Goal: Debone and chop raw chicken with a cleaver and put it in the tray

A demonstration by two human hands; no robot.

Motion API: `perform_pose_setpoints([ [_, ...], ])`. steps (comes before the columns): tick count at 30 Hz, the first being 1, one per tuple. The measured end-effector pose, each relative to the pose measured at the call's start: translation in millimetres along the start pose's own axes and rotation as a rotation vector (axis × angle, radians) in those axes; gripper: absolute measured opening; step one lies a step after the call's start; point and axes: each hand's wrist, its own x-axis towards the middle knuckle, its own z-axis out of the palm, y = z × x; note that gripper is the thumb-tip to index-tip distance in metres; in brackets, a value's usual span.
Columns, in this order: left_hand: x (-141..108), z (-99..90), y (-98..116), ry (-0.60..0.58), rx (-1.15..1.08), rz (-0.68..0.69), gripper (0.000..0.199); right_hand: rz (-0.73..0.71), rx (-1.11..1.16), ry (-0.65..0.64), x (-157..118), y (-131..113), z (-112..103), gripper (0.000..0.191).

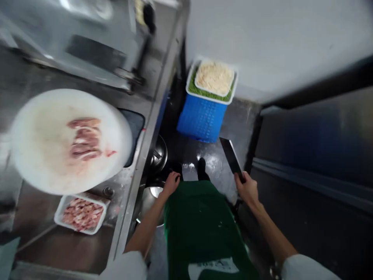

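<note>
In my right hand [247, 188] I grip a cleaver [232, 155] by its handle, its dark broad blade pointing away from me above the floor. Beside the green apron [201, 225], my left hand [171, 183] hangs with curled fingers; a small dark bit shows at them, too blurred to name. To the left, several pieces of raw meat [86, 140] lie on a thick round white cutting board [49, 128]. Close by the board, a white basket [60, 217] holds small cut meat pieces [83, 214]. Neither hand touches the meat or the board.
A metal counter [128, 206] runs along my left, with a metal machine [96, 50] at its back. Ahead, a blue crate [202, 118] carries a tray of pale shreds [215, 77]. Metal pots [150, 202] stand below the counter edge. Dark cabinets [309, 175] line the right.
</note>
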Motion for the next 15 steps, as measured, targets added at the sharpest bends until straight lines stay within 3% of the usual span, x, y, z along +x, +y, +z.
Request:
perform_pose_setpoints([
  [5, 57.2, 86.4, -77.3, -0.351, 0.04, -0.474, 0.014, 0.429, -0.14, -0.127, -28.5, 158.9, 7.4, 0.047],
  [7, 78.8, 112.3, -118.2, -0.395, 0.106, -0.62, 0.011, 0.58, -0.201, -0.197, -43.5, 211.4, 18.8, 0.049],
  [9, 100.8, 131.5, -164.3, -0.367, 0.184, -0.714, 0.015, 0.667, -0.239, -0.261, -57.1, 257.1, 36.1, 0.05],
  [12, 134.2, 138.3, -241.0, -0.212, 0.36, -0.872, 0.024, 0.76, -0.305, -0.327, -69.6, 309.9, 70.0, 0.05],
  [15, 165.4, 118.9, -320.4, -0.05, 0.531, -1.005, 0.027, 0.805, -0.332, -0.413, -66.2, 339.3, 107.8, 0.049],
])
